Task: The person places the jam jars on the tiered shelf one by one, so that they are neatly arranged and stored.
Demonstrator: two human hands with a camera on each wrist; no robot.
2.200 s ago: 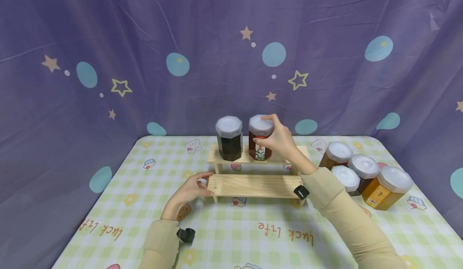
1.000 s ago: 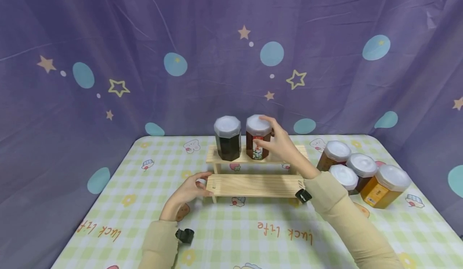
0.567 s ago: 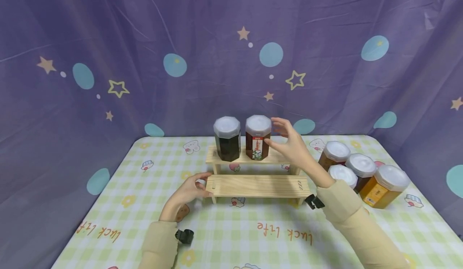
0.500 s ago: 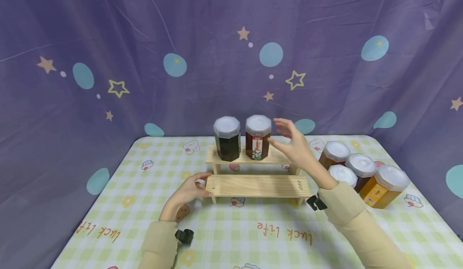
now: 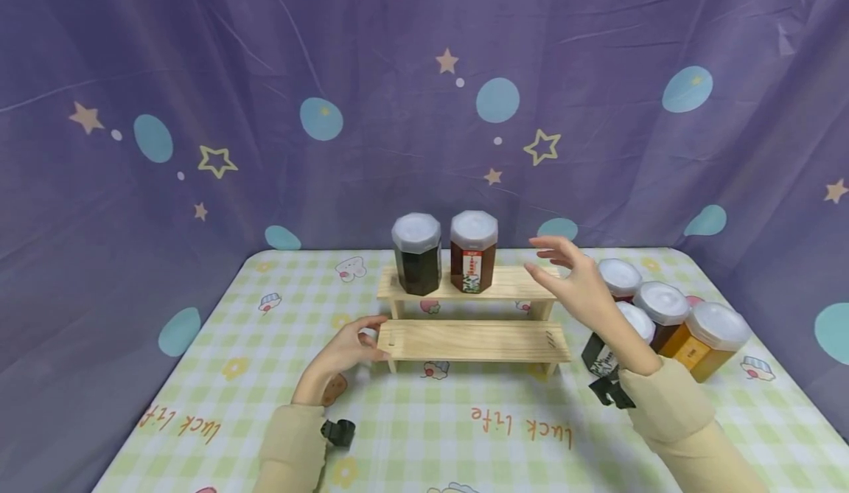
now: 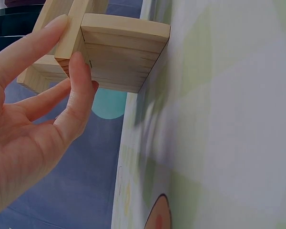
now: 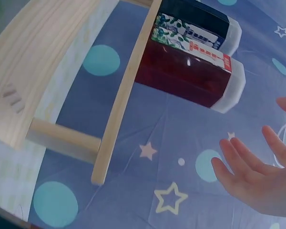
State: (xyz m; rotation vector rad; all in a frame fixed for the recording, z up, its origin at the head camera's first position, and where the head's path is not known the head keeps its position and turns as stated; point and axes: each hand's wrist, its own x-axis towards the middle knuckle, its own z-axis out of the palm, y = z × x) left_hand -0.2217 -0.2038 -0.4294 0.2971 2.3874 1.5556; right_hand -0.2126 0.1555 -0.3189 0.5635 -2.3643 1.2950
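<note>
A two-tier wooden rack [image 5: 474,340] stands on the table. My left hand [image 5: 346,347] pinches the left end of its lower board; in the left wrist view the fingertips [image 6: 80,64] lie on both sides of that board [image 6: 72,38]. On the upper tier, a dark jar [image 5: 420,268] and a reddish-brown jar [image 5: 472,261] with a red and white label stand upright side by side, white lids on top. To the right of the reddish jar, my right hand [image 5: 578,287] hovers with fingers spread, apart from it and holding nothing, as the right wrist view also shows.
Several white-lidded jars are grouped at the right of the table, including an amber jar [image 5: 703,342] and a dark jar [image 5: 597,357] partly behind the right forearm. A checked tablecloth [image 5: 398,434] covers the table. A purple curtain [image 5: 398,36] hangs behind.
My right hand has let go of the reddish-brown jar and moved right and slightly down, towards the grouped jars. The left hand and the rack have kept their places.
</note>
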